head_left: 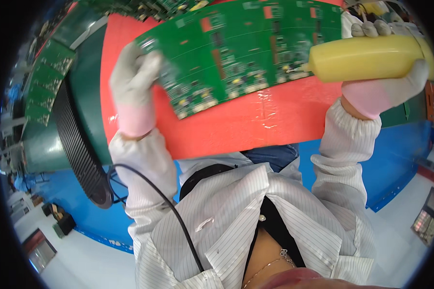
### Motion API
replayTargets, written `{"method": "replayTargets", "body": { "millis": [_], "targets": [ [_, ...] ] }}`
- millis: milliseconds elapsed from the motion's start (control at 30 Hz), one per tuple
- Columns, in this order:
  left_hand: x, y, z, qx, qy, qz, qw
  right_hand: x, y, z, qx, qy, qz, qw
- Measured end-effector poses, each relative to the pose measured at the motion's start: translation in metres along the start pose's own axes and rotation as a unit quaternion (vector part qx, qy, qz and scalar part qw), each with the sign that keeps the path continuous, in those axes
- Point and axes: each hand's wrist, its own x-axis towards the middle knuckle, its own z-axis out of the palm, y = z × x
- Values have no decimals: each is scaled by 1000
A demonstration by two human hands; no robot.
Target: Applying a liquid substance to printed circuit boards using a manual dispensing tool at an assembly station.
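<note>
A long green circuit board [248, 53] lies tilted over a red mat [255, 120], its near edge lined with small white connectors. My left hand [136, 84], in a grey and pink glove, pinches the board's left end between thumb and fingers. My right hand [395, 79], gloved alike, is wrapped round a yellow squeeze bottle [364, 59] held on its side. The bottle's narrow tip points left and reaches the parts near the board's right end. Whether the tip touches the board I cannot tell. The board's left end is blurred.
More green circuit boards [48, 82] stand at the left, beside a black ribbed strip [79, 139] on the green bench. Several populated boards [130, 8] are piled beyond the mat. A black cable [166, 200] runs across my left sleeve. The bench front is blue.
</note>
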Motion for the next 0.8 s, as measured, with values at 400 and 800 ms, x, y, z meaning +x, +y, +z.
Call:
{"method": "replayTargets", "body": {
  "millis": [400, 800],
  "targets": [
    [-8, 10, 35, -97, -43, -19, 994, -63, 68, 82, 142, -272, 98, 947],
    [-8, 13, 34, -111, -65, -36, 991, -75, 64, 87, -191, -193, 63, 960]
  ]
}}
